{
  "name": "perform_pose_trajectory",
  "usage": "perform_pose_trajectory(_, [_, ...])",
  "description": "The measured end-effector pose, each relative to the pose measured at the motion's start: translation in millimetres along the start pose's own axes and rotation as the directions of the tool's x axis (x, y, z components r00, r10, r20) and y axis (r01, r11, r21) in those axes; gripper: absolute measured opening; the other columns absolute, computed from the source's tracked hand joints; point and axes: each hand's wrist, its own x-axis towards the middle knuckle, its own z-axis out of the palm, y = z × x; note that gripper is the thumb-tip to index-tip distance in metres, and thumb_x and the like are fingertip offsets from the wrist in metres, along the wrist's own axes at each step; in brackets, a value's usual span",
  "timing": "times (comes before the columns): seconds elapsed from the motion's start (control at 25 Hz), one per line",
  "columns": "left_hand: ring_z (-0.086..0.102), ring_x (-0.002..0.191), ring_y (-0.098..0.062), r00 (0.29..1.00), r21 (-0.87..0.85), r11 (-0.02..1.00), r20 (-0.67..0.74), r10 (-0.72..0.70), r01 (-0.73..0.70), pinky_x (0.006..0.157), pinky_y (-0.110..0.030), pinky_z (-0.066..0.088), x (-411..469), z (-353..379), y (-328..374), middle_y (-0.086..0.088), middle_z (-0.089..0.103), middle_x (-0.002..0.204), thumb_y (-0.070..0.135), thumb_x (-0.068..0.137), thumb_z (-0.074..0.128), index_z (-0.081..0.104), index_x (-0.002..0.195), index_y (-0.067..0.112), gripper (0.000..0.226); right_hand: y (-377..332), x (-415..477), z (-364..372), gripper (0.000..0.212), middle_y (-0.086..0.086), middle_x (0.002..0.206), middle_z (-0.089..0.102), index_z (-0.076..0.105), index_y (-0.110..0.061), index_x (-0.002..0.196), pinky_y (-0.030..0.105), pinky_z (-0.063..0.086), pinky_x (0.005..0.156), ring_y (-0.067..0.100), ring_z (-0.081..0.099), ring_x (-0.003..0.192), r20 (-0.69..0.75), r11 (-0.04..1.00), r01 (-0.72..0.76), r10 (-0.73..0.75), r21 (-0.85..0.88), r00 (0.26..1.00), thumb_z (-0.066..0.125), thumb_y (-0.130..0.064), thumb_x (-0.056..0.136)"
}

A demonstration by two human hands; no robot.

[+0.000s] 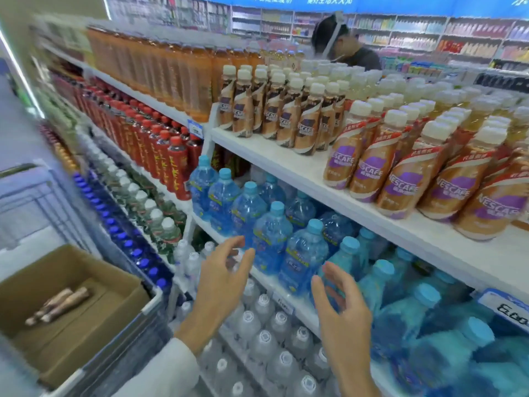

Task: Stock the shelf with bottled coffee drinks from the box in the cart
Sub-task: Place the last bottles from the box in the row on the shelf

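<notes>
I am holding my left hand (220,285) and right hand (340,313) empty, fingers loosely spread, likely free for the next pick. Two coffees (58,305) are lying flat in the box (123,296), below the shelf (289,164).

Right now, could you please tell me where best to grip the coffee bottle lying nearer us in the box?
I'd grip the nearer coffee bottle round its wide body, from above with the left hand: it lies flat on the box floor, the other bottle tight alongside.

Brown box (71,308), gold-and-purple coffee bottles (369,167), white caps, blue water bottles (269,239), white shelf (357,207)
</notes>
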Motion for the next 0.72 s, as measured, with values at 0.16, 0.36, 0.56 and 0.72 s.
perform_pose_trajectory(0.16, [0.062,0.106,0.007,0.976,0.064,0.981,-0.132,-0.173,0.183,0.081,-0.006,0.048,-47,-68,-50,0.018,0.068,0.12,0.044,0.097,0.063,0.063,0.129,0.034,0.034,37,-27,52,0.031,-0.019,0.122,0.067,0.068,-0.03,0.124,0.024,0.047,0.097,0.007,0.063,0.115,0.246,0.985,-0.157,0.169,-0.065,0.954,0.069,-0.034,0.093])
perform_pose_trajectory(0.36, [0.065,0.113,-0.011,0.873,0.071,0.918,-0.345,-0.345,0.391,0.096,-0.028,0.053,-92,-153,-109,0.01,0.069,0.119,0.038,0.097,0.064,0.066,0.128,0.022,0.034,79,-53,133,0.027,-0.011,0.12,0.069,0.069,-0.029,0.118,0.033,0.046,0.099,0.017,0.063,0.117,0.405,0.924,-0.318,0.38,-0.215,0.832,0.071,-0.037,0.092])
perform_pose_trajectory(0.56, [0.067,0.104,-0.016,0.699,-0.072,0.815,-0.474,-0.535,0.575,0.095,-0.035,0.054,-107,-226,-166,-0.003,0.072,0.113,0.025,0.095,0.07,0.068,0.125,0.013,0.032,107,-79,227,0.026,0.015,0.114,0.074,0.07,-0.021,0.099,0.019,0.043,0.09,-0.004,0.062,0.087,0.502,0.919,-0.21,0.362,-0.333,0.786,0.075,-0.002,0.081])
perform_pose_trajectory(0.72, [0.068,0.105,-0.014,0.641,-0.114,0.772,-0.489,-0.591,0.625,0.093,-0.033,0.054,-102,-273,-201,0.0,0.074,0.109,0.028,0.096,0.068,0.069,0.121,0.017,0.026,109,-78,308,0.027,-0.001,0.123,0.067,0.062,-0.033,0.116,0.017,0.047,0.1,0.005,0.063,0.11,0.608,0.866,-0.173,0.459,-0.469,0.648,0.073,-0.03,0.091])
